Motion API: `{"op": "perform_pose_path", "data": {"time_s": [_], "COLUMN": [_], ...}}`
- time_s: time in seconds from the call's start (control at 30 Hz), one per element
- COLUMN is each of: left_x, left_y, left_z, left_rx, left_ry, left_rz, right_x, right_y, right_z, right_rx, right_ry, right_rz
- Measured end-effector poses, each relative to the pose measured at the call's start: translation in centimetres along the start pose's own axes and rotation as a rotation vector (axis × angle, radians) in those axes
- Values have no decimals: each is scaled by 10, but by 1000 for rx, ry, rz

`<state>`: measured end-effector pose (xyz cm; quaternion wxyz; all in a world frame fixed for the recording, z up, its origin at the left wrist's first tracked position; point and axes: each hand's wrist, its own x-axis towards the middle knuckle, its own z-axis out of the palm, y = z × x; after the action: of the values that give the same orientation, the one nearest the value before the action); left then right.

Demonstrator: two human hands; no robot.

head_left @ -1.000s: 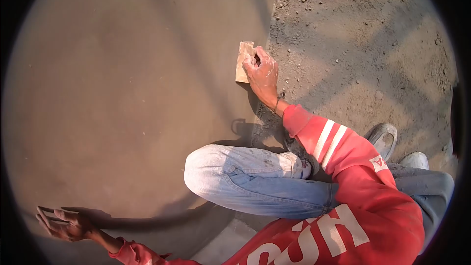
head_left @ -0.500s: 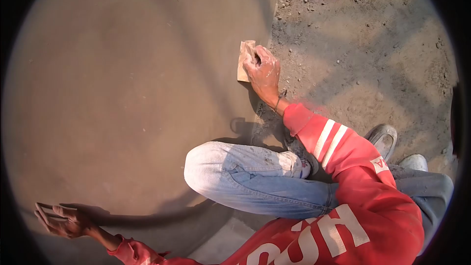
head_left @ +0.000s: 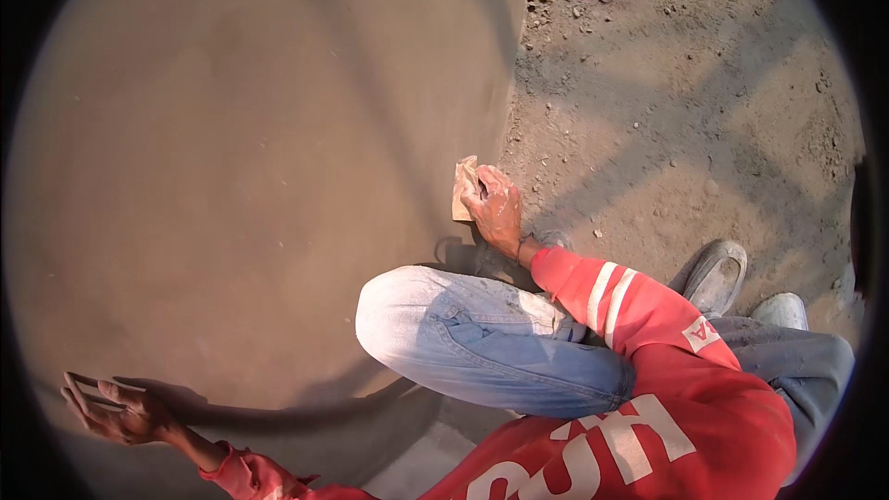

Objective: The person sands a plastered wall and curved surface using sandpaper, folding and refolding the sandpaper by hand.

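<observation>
My right hand (head_left: 498, 208), dusted with pale powder, is closed on a creased tan rectangular piece (head_left: 465, 194) that looks like folded sandpaper. It holds the piece flat against the smooth brown-grey plastered wall (head_left: 250, 167), close to the wall's lower edge beside the dirt. The piece's far side is hidden against the surface. At the lower left, my left hand (head_left: 120, 412) is open, its fingers spread and holding nothing. It is beside the same wall, its shadow falling close by; whether it touches the surface I cannot tell.
Dirt ground (head_left: 648, 120) with small stones and clods runs along the wall's right side. My bent knee (head_left: 398, 315) in pale jeans comes close to the wall. Dusty shoes (head_left: 718, 278) rest on the ground to the right. Shadows cross wall and dirt.
My right hand has slid down the view along the wall's edge with the tan piece, coming nearer my knee. My left hand has hardly moved.
</observation>
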<state>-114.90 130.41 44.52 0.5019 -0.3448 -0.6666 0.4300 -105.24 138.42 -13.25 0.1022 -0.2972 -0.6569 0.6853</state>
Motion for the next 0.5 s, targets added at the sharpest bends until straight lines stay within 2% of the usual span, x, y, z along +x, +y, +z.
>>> {"op": "perform_pose_path", "data": {"time_s": [0.1, 0.2, 0.37, 0.5], "left_x": [1, 0, -1, -1], "left_y": [-3, 9, -4, 10], "left_z": [1, 1, 1, 2], "left_rx": [-35, -40, -27, -35], "left_ry": [-2, -1, 19, 5], "left_rz": [39, 9, 26, -5], "right_x": [27, 29, 22, 23], "right_y": [-19, -38, -26, -43], "right_z": [-9, -15, -12, -15], "right_rx": [68, 146, 142, 206], "right_ry": [39, -42, -57, -128], "right_rz": [-9, -25, 41, -63]}}
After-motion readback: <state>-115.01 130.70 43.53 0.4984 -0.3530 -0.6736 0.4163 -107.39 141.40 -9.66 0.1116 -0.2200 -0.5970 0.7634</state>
